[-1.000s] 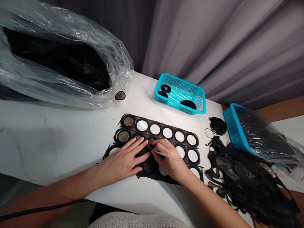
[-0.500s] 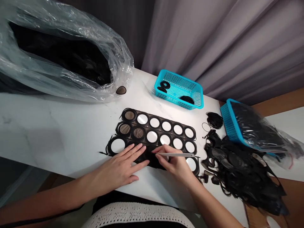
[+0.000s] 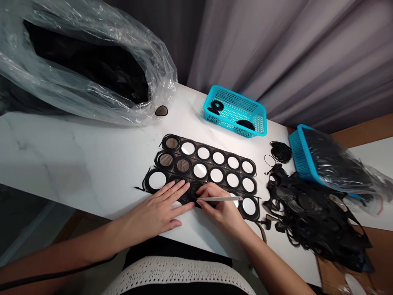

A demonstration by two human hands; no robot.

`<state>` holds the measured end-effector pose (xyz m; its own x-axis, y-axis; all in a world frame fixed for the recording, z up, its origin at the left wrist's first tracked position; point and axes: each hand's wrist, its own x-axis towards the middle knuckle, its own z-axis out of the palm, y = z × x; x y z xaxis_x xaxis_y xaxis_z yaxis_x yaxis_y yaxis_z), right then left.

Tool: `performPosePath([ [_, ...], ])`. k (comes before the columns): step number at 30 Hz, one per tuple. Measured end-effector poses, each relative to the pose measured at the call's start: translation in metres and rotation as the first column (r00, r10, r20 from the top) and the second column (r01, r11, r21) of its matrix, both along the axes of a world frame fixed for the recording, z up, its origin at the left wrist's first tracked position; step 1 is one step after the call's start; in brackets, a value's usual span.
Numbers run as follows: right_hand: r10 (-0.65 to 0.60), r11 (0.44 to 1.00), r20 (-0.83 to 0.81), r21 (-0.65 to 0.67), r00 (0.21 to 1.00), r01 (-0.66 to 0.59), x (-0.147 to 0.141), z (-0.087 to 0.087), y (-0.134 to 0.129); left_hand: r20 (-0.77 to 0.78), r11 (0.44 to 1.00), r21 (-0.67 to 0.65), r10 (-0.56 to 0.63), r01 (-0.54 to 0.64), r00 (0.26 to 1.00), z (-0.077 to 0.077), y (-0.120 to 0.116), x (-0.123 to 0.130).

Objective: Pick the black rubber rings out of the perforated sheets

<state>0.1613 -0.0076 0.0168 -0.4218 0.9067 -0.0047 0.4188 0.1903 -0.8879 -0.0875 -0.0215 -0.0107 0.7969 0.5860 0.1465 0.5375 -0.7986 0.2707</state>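
My left hand point(image 3: 167, 207) lies flat with fingers stretched out, covering part of the front strip of a black sheet point(image 3: 211, 162) set with rows of round openings. Most openings look white; several at the left look brownish. In my right hand point(image 3: 222, 207) a slim, flat silver-grey metal tool point(image 3: 229, 198) is pinched, its tip end hidden at the fingertips. Those fingers work at a dark round spot point(image 3: 194, 190) in the front strip, just right of my left fingers. What the tip touches cannot be made out.
A clear plastic bag point(image 3: 162, 61) of black material stands at the back left, a small brown piece point(image 3: 161, 110) beside it. A blue basket point(image 3: 260, 127) holds black rings. At the right are a black cord bundle point(image 3: 281, 152), another blue basket point(image 3: 302, 153) and a black heap point(image 3: 319, 221).
The view has shifted a little, so the table things sit slightly higher and further right. Against the sheet, my right hand with the tool has moved left. My left hand stays pressed down.
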Motion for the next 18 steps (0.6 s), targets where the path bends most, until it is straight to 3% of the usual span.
performPosePath([
  [7, 0.03, 0.998, 0.051, 0.05, 0.998, -0.032, -0.001, 0.001, 0.001, 0.022, 1.0, -0.018, 0.008, -0.008, 1.0, 0.001, 0.0, 0.001],
  [10, 0.032, 0.987, 0.14, 0.152, 0.99, -0.053, -0.005, -0.005, -0.007, 0.026, 1.0, -0.007, 0.013, -0.013, 1.0, 0.002, -0.001, 0.001],
  [14, 0.086, 0.926, 0.315, 0.324, 0.945, -0.193, 0.0, -0.016, -0.009, -0.001, 1.0, -0.005, 0.02, -0.02, 1.0, -0.002, -0.002, 0.0],
  [16, -0.045, 0.918, 0.311, 0.388, 0.949, -0.084, 0.011, -0.014, 0.003, -0.007, 1.0, -0.01, 0.023, -0.023, 1.0, -0.004, -0.003, 0.0],
  [18, -0.319, 0.88, 0.258, 0.437, 0.912, 0.184, 0.022, -0.006, 0.021, 0.007, 1.0, -0.014, 0.025, -0.025, 1.0, -0.004, -0.004, 0.0],
])
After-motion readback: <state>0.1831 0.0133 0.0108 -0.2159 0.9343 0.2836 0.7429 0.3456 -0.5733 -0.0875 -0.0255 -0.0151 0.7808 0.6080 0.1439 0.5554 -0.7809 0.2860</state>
